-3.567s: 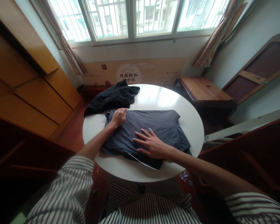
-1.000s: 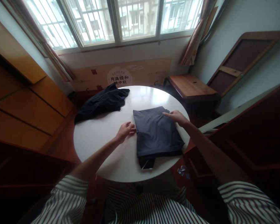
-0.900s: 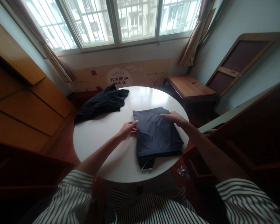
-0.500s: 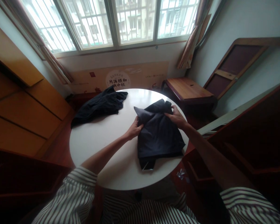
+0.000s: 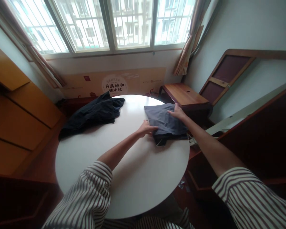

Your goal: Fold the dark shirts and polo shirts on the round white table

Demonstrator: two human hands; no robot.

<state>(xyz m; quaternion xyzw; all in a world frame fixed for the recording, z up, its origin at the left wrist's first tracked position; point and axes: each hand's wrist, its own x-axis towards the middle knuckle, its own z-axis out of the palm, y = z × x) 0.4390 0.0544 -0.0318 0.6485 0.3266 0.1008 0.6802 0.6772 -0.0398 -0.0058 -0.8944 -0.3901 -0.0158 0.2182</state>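
Observation:
A folded dark grey garment (image 5: 165, 122) lies on the right part of the white round table (image 5: 131, 165), with a black part showing under its near edge. My left hand (image 5: 146, 128) holds the garment's near left edge, thumb on top; some of its fingers are hidden. At the far right corner, my right hand (image 5: 178, 113) grips the cloth, its thumb over the upper face. A second garment, black and crumpled (image 5: 92, 114), is spread at the table's far left, apart from both hands.
A low wooden side table (image 5: 184, 93) stands beyond the right rim. Dark wooden furniture (image 5: 257, 140) is close on the right, and orange-brown cabinets (image 5: 19, 117) line the left. Barred windows (image 5: 131, 24) and a printed board (image 5: 138, 81) are at the back.
Both hands have moved the grey garment farther from me. Its raised, bunched far end now lies flatter, and it looks shorter. The view has shifted slightly; the black garment stays put.

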